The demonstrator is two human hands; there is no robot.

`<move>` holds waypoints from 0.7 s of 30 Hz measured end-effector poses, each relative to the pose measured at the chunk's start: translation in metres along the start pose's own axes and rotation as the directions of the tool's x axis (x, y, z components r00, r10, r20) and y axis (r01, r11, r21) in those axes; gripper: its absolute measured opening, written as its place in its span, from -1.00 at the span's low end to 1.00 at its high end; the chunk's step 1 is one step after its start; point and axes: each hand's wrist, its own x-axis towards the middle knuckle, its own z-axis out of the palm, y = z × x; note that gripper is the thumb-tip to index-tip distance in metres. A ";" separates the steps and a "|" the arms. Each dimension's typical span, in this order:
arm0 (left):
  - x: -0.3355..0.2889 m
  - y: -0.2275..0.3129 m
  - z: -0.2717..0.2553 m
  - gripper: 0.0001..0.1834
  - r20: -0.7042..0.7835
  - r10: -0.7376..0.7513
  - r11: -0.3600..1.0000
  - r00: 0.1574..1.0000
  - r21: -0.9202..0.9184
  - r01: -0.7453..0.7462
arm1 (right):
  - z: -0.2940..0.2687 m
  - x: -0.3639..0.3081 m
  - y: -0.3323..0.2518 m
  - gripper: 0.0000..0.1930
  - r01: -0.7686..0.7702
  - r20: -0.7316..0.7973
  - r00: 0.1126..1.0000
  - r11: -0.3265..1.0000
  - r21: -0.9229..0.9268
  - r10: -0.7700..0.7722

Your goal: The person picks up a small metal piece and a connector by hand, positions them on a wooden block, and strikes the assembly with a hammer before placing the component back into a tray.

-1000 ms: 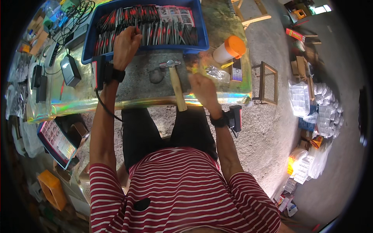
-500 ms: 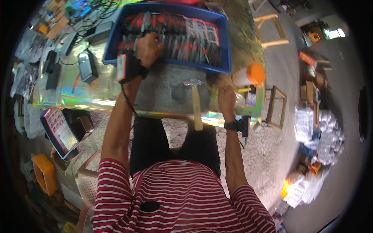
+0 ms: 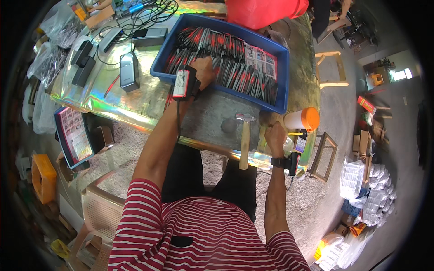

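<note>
A blue plastic tray (image 3: 279, 103) holds rows of slim black-and-red pieces (image 3: 244, 74), packed upright, and a printed sheet (image 3: 261, 61). My left hand (image 3: 205, 72) reaches over the tray's near wall, fingers curled down at the front row; whatever they grip is hidden. A few red-and-dark pieces (image 3: 170, 95) show beside my left wrist, below the tray. My right hand (image 3: 275, 137) rests closed on the table, right of a wooden-handled hammer (image 3: 245, 144). Anything inside that fist is hidden. A round dark lump (image 3: 228, 126) sits left of the hammer head.
A white jar with an orange lid (image 3: 309, 119) lies beyond my right hand. Black power adapters (image 3: 129, 71) and tangled cables cover the table's left side. A red bag (image 3: 264, 13) stands behind the tray. A plastic chair (image 3: 103, 205) is at lower left, wooden frames (image 3: 323, 156) at right.
The whole view has shifted, so the tray and table sit lower and further right. My left hand has drawn back toward the tray's near wall. My right fist stays beside the hammer.
</note>
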 end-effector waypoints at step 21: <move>-0.001 0.002 -0.004 -0.81 0.228 0.056 0.991 0.972 -0.128 -0.027 | -0.010 -0.017 -0.008 -0.88 -0.395 0.162 0.898 0.586 0.707 0.410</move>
